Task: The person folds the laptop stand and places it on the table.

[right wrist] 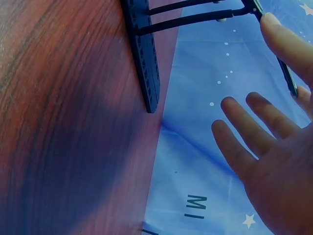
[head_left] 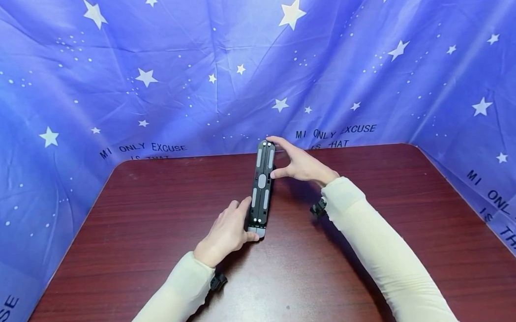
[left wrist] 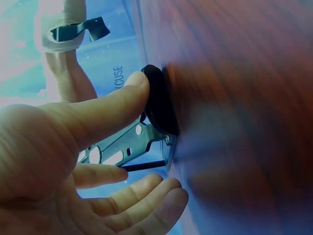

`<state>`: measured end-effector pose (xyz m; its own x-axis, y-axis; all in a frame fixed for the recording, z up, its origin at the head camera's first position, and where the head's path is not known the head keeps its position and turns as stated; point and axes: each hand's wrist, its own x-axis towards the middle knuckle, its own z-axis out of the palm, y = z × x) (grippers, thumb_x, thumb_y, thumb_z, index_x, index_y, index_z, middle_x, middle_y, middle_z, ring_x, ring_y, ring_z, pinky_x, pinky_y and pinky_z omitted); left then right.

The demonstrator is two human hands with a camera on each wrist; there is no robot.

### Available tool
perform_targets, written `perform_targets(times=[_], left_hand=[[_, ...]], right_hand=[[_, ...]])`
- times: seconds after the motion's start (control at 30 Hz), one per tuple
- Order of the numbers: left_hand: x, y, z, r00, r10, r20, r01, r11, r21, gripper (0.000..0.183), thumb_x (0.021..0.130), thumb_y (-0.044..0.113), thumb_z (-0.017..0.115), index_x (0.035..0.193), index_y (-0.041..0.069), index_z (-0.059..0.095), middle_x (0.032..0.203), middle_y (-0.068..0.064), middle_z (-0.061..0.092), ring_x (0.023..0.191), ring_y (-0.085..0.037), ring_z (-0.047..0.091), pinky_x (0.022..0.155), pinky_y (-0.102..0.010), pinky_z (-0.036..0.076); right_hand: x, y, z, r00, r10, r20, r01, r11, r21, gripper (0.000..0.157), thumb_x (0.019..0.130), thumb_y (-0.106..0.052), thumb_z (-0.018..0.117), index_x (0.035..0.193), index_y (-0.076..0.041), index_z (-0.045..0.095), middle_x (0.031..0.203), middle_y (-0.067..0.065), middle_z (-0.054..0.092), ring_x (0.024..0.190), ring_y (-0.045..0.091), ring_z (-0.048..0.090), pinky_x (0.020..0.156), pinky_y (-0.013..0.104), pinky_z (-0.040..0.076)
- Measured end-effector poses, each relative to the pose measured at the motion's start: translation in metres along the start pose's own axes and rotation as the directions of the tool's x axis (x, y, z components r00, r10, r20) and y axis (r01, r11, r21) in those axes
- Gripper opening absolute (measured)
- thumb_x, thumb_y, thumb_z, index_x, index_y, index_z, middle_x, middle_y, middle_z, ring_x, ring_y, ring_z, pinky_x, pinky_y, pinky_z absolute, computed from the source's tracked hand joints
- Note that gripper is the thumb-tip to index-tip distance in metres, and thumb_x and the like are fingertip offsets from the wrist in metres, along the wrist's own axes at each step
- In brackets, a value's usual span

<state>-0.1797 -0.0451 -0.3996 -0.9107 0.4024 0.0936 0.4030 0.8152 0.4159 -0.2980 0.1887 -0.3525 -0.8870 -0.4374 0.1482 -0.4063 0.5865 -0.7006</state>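
Observation:
A narrow black folding laptop stand (head_left: 262, 181) with grey pads is held near the middle of the table. Its padded upper bar is tilted up off the lower base bar (right wrist: 143, 58), with thin black struts between them in the right wrist view. My left hand (head_left: 228, 230) grips the near end, thumb on the rounded black end (left wrist: 159, 100) and index finger along the side. My right hand (head_left: 301, 163) holds the raised upper bar between thumb and index finger near its far part. Its other fingers are spread apart from the stand.
The dark red wooden table (head_left: 132, 203) has rounded far corners. A blue curtain (head_left: 215, 45) with white stars and printed words hangs behind and along both sides. A black strap-on mount (head_left: 318, 209) sits at the right wrist, another (head_left: 218, 281) at the left.

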Motion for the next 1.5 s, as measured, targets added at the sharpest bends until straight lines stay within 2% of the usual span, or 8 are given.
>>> perform_targets(times=[0.13,0.4,0.6,0.77,0.97,1.17,1.3,1.5], left_hand=[[0.001,-0.003,-0.002,1.000,0.007,0.010,-0.007,1.000,0.014,0.094,0.059,0.038,0.082,0.137,0.015,0.035,0.099,-0.009,0.049,0.077,-0.024,0.052,0.067,-0.041,0.045],[0.002,-0.012,-0.008,0.998,0.025,0.065,-0.026,0.999,0.025,0.095,0.059,0.040,0.081,0.138,0.021,0.034,0.089,-0.001,0.044,0.069,-0.017,0.046,0.061,-0.033,0.041],[0.004,-0.020,-0.013,0.993,0.061,0.100,-0.064,0.998,0.018,0.093,0.060,0.041,0.080,0.139,0.025,0.033,0.089,-0.001,0.044,0.067,-0.015,0.045,0.061,-0.031,0.040],[0.007,-0.025,-0.014,0.987,0.089,0.133,-0.091,0.996,0.013,0.093,0.061,0.041,0.079,0.139,0.026,0.033,0.098,-0.003,0.048,0.074,-0.016,0.048,0.068,-0.034,0.042],[0.011,-0.031,-0.015,0.981,0.112,0.157,-0.122,0.991,0.060,0.094,0.061,0.043,0.079,0.140,0.030,0.030,0.100,-0.002,0.049,0.076,-0.014,0.047,0.070,-0.035,0.042],[0.012,-0.032,-0.016,0.977,0.126,0.173,-0.137,0.989,0.054,0.093,0.063,0.043,0.078,0.141,0.030,0.028,0.101,0.000,0.049,0.079,-0.012,0.048,0.074,-0.036,0.043],[0.008,-0.030,-0.016,0.976,0.118,0.181,-0.132,0.989,0.067,0.085,0.068,0.041,0.076,0.139,0.027,0.031,0.101,0.001,0.049,0.080,-0.013,0.048,0.075,-0.036,0.043],[-0.001,-0.024,-0.015,0.979,0.138,0.150,-0.161,0.975,0.155,0.069,0.067,0.043,0.076,0.125,0.018,0.048,0.090,0.004,0.046,0.075,-0.014,0.048,0.067,-0.035,0.043]], right_hand=[[-0.001,0.001,0.000,1.000,-0.001,-0.006,0.001,1.000,0.004,0.091,0.065,-0.032,0.080,0.134,-0.048,0.023,0.122,-0.004,0.048,0.114,0.018,0.045,0.096,0.046,0.031],[-0.011,-0.001,0.003,0.998,0.017,-0.066,-0.022,0.997,-0.078,0.089,0.064,-0.038,0.079,0.133,-0.048,0.023,0.119,0.002,0.050,0.107,0.026,0.049,0.090,0.044,0.035],[-0.019,-0.001,0.008,0.994,-0.008,-0.112,0.004,0.999,-0.039,0.088,0.067,-0.028,0.079,0.136,-0.034,0.025,0.099,0.002,0.059,0.094,0.021,0.056,0.088,0.043,0.038],[-0.025,-0.002,0.011,0.990,-0.005,-0.139,0.001,1.000,-0.025,0.088,0.068,-0.024,0.079,0.137,-0.026,0.024,0.097,0.006,0.060,0.092,0.017,0.056,0.086,0.041,0.041],[-0.032,-0.003,0.013,0.985,-0.007,-0.171,0.000,0.999,-0.037,0.089,0.069,-0.024,0.078,0.139,-0.020,0.023,0.096,0.010,0.058,0.091,0.024,0.056,0.075,0.035,0.046],[-0.035,-0.002,0.011,0.985,0.006,-0.172,-0.011,0.999,-0.031,0.088,0.070,-0.026,0.077,0.139,-0.023,0.022,0.099,0.015,0.058,0.094,0.030,0.056,0.076,0.038,0.046],[-0.034,0.000,0.004,0.986,-0.009,-0.167,-0.003,0.998,-0.066,0.079,0.076,-0.028,0.072,0.140,-0.025,0.025,0.097,0.008,0.059,0.091,0.023,0.057,0.078,0.040,0.045],[-0.031,0.003,-0.005,0.988,-0.031,-0.150,0.018,0.996,-0.083,0.071,0.080,-0.034,0.067,0.139,-0.032,0.028,0.097,0.001,0.060,0.088,0.012,0.056,0.078,0.032,0.045]])
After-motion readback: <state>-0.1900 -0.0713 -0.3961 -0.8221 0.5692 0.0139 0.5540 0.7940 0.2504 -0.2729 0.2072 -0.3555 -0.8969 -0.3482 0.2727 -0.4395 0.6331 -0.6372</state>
